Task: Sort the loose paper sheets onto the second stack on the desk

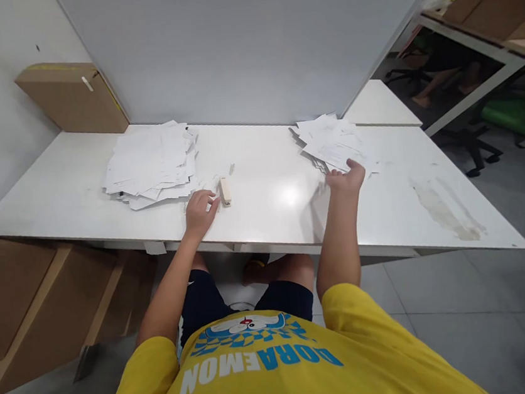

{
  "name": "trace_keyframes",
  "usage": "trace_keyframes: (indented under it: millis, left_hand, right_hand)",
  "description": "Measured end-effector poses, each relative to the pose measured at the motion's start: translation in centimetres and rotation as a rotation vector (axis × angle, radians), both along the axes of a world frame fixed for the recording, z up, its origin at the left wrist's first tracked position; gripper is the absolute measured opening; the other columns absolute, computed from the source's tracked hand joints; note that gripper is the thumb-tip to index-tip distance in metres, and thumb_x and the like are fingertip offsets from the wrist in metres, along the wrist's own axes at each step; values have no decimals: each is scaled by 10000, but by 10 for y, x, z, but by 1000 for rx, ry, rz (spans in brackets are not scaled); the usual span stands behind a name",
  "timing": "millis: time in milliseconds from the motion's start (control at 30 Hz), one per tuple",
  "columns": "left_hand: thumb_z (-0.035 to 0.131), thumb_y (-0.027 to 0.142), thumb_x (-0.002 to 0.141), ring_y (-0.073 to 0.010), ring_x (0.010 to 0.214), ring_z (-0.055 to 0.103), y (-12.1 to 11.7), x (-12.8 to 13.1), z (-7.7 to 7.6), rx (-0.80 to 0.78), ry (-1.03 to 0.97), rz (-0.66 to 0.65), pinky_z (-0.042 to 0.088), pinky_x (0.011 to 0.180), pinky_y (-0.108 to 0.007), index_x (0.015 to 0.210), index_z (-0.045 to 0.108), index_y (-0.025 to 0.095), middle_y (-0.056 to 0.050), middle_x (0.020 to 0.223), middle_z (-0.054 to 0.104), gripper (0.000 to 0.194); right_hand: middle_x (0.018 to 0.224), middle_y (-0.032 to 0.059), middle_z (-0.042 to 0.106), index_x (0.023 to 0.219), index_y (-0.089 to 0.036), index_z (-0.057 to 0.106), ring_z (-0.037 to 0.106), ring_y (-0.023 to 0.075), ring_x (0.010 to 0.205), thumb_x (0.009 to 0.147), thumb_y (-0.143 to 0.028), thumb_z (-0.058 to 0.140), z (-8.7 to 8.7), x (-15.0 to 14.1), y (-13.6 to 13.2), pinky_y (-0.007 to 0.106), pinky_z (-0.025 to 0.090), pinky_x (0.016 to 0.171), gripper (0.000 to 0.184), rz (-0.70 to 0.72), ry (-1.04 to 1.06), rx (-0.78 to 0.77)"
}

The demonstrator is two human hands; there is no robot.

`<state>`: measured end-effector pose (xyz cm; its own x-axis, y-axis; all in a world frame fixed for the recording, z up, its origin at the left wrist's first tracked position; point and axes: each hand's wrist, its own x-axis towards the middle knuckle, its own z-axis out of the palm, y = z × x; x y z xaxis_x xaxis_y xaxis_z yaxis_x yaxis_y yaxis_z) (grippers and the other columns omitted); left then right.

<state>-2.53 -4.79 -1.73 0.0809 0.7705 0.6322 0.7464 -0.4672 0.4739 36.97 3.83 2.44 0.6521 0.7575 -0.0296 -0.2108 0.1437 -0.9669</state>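
My left hand [201,208] rests on the white table [269,215] with fingers curled loosely, just left of a small cream stapler [226,190] and holding nothing I can see. My right hand [348,178] reaches to the near edge of a loose pile of white papers [332,141] on the right, fingers spread and touching the sheets. A larger, messier stack of white papers [152,162] lies to the left, just beyond my left hand. Small paper scraps lie near the stapler.
A cardboard box [72,98] stands at the table's back left corner against the wall. Flat cardboard [32,299] leans below the table's left side. A grey partition rises behind the table. Another desk with boxes [486,0] and chairs stand at the right.
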Motion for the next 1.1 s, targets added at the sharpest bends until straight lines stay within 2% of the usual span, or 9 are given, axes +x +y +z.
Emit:
trace_keyframes:
  millis: [100, 167, 300, 467, 600, 800, 867, 967, 1100]
  left_hand:
    - [400, 507, 998, -234, 1083, 637, -6, 5, 7, -30, -63, 18, 515, 984, -448, 845, 595, 227, -96, 1028, 708, 374]
    - [337, 512, 1017, -230, 1295, 541, -21, 23, 16, -67, -162, 33, 458, 1095, -452, 1209, 572, 225, -115, 1319, 625, 418]
    - [85, 355, 1043, -179, 1536, 131, -72, 83, 26, -295, -235, -102, 316, 1231, -434, 1581, -122, 289, -13, 1673, 77, 580]
    - [30, 347, 1033, -174, 1526, 96, -85, 108, 18, -504, -75, -209, 282, 1256, -401, 1512, -285, 269, 46, 1660, 65, 579]
    - [37, 370, 1032, -192, 1530, 103, -71, 81, 2, -442, -92, -214, 266, 1248, -495, 1477, -333, 307, 54, 1660, 77, 582]
    - [268, 638, 959, -307, 1536, 64, -117, 47, -45, -209, 207, -327, 130, 1243, -591, 1557, -196, 280, -77, 1655, 166, 837]
    - [295, 648, 954, -311, 1539, -17, -106, 20, -33, -102, 272, -188, 60, 1228, -630, 1577, -109, 339, -64, 1653, 188, 805]
    - [315, 549, 992, -313, 1530, -125, -44, -41, 17, -73, 222, 203, -2, 1217, -631, 1600, 37, 249, -87, 1672, 81, 733]
    - [392, 587, 960, -340, 1542, 3, 48, -120, 67, -304, 417, 306, 45, 1234, -542, 1580, 181, 123, -160, 1657, 125, 802]
  right_hand:
    - [1395, 90, 563, 1122, -245, 638, 519, 196, 1345, 939, -338, 386, -6, -62, -62, 533, 398, 1119, 325, -4, 93, -51]
    - [1494, 39, 488, 1299, -294, 573, 430, 161, 1420, 944, -384, 446, -4, -122, -108, 473, 332, 1181, 387, 107, 85, 101]
    - [1629, -40, 283, 1490, -348, 399, 205, 130, 1525, 974, -481, 439, 9, -213, -168, 397, 129, 1260, 535, 708, -77, 274]
    - [1647, -105, 173, 1525, -371, 326, 78, 122, 1544, 982, -587, 328, 1, -230, -172, 395, 40, 1268, 584, 764, 7, 159]
    - [1633, -63, 242, 1518, -332, 360, 149, 143, 1538, 959, -608, 396, -7, -246, -175, 406, 55, 1269, 625, 856, 28, 124]
    - [1543, 10, 448, 1341, -279, 595, 369, 178, 1464, 919, -681, 404, 5, -247, -130, 421, 201, 1246, 613, 961, 182, 229]
    - [1498, 20, 508, 1290, -270, 633, 415, 192, 1436, 883, -670, 497, 0, -244, -111, 423, 233, 1233, 586, 925, 93, 251]
    - [1466, 24, 545, 1291, -277, 633, 417, 201, 1436, 873, -571, 594, -18, -248, -102, 424, 191, 1248, 513, 907, -294, 331]
    - [1479, 68, 525, 1392, -259, 546, 385, 248, 1456, 942, -441, 508, -38, -254, -110, 541, 78, 1256, 487, 971, -930, 575]
